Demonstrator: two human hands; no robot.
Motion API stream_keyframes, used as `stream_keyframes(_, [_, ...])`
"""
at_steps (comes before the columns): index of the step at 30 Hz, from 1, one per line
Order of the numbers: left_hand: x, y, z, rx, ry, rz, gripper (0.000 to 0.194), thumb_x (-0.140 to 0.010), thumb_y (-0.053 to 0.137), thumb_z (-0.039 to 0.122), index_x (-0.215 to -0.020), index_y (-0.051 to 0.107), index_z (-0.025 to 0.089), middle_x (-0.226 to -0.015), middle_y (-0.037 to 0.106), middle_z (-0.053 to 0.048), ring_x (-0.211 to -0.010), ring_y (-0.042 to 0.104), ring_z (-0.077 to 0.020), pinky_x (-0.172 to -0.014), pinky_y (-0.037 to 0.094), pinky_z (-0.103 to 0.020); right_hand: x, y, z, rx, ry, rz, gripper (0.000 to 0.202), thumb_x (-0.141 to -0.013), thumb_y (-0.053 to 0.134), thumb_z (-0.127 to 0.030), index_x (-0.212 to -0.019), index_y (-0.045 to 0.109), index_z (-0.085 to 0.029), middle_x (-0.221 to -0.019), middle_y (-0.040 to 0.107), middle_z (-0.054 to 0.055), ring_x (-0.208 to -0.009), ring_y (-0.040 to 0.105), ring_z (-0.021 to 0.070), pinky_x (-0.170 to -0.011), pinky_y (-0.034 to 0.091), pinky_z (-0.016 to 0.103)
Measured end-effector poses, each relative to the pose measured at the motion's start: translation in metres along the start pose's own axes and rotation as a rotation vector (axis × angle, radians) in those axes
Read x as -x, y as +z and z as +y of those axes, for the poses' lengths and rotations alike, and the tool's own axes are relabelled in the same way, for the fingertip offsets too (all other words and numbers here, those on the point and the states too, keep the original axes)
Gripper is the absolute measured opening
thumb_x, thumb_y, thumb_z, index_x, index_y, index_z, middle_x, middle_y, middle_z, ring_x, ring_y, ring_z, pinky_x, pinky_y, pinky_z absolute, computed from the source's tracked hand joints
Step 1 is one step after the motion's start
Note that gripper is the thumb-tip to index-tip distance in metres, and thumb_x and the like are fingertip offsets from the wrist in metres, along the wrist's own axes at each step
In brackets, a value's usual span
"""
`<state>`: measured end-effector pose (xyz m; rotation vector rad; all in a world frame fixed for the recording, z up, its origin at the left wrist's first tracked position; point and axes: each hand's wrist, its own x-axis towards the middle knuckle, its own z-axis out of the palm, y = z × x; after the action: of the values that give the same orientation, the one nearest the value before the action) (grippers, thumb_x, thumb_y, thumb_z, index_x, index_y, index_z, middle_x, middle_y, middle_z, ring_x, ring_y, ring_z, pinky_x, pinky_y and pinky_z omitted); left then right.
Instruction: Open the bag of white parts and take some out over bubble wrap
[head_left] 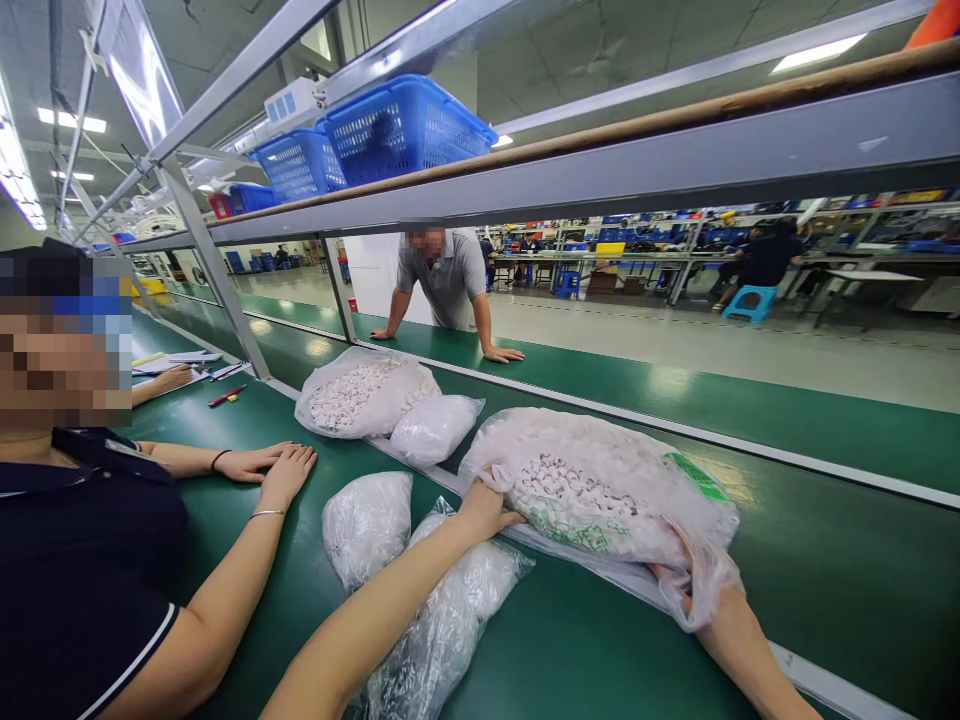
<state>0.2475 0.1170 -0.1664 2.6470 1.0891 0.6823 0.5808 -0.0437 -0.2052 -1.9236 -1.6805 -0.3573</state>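
A large clear plastic bag (585,490) of small white ring-like parts, with green print on it, lies across the metal rail. My left hand (484,510) grips its left end, the thumb stretched along the near side. At the bag's right end, my right hand (681,572) is partly covered by loose, bunched film, and its fingers are mostly hidden. Below my left forearm lies a filled clear bag (469,600), with a smaller filled bag (367,525) beside it. Farther back are another bag of white parts (352,395) and a small white bag (435,428).
A co-worker sits at my left, hands (274,468) resting on the green table (292,570). Another person leans on the far green surface (600,385). Blue baskets (409,130) stand on the overhead shelf (600,165). A metal post (217,270) rises at left, near a red pen (226,395).
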Motion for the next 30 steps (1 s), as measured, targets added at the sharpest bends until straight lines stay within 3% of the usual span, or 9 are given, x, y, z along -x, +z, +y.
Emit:
stream_keyframes(5, [0.002,-0.005,0.004,0.004,-0.006,0.008,0.072,-0.078,0.071,0.043,-0.139,0.043,0.018,-0.14,0.051,-0.015,-0.134,0.04,-0.0372,-0.109,0.039,-0.048,0.006,0.016,0.014,0.011,0.019,0.008,0.075,-0.084,0.049,-0.049,-0.146,0.032,-0.01,-0.142,0.046,0.02,-0.129,0.045,0.0423,-0.107,0.038,0.052])
stream_keyframes(12, [0.005,-0.016,0.012,0.001,-0.017,0.0,0.066,-0.08,0.064,0.042,-0.14,0.039,0.033,-0.136,0.056,-0.005,-0.132,0.045,-0.0323,-0.108,0.038,-0.053,0.006,0.018,0.015,-0.009,0.032,0.006,0.075,-0.085,0.05,-0.049,-0.147,0.03,-0.012,-0.143,0.044,0.02,-0.131,0.043,0.0418,-0.109,0.036,0.052])
stream_keyframes(18, [0.004,-0.022,0.016,-0.019,-0.013,-0.017,0.063,-0.078,0.066,0.043,-0.135,0.048,0.024,-0.136,0.056,-0.009,-0.132,0.044,-0.0352,-0.106,0.04,-0.048,0.004,0.012,0.009,-0.046,0.024,0.013,0.074,-0.085,0.05,-0.047,-0.148,0.031,-0.013,-0.147,0.042,0.018,-0.132,0.042,0.0423,-0.109,0.036,0.054])
stream_keyframes(25, [0.011,-0.039,0.025,-0.07,0.014,-0.044,0.051,-0.086,0.053,0.035,-0.135,0.04,0.04,-0.139,0.054,0.006,-0.128,0.051,-0.021,-0.099,0.045,-0.045,-0.001,0.005,0.004,-0.033,-0.019,0.021,0.071,-0.084,0.051,-0.043,-0.146,0.034,-0.014,-0.145,0.044,0.017,-0.129,0.045,0.0412,-0.108,0.038,0.051])
stream_keyframes(30, [0.016,-0.068,0.048,-0.135,0.05,-0.165,0.028,-0.088,0.051,0.028,-0.115,0.057,0.025,-0.118,0.067,-0.003,-0.111,0.062,-0.0238,-0.09,0.051,-0.039,-0.002,0.002,0.0,-0.007,-0.06,0.052,0.074,-0.083,0.05,-0.045,-0.147,0.031,-0.011,-0.142,0.047,0.018,-0.126,0.047,0.0423,-0.106,0.039,0.051])
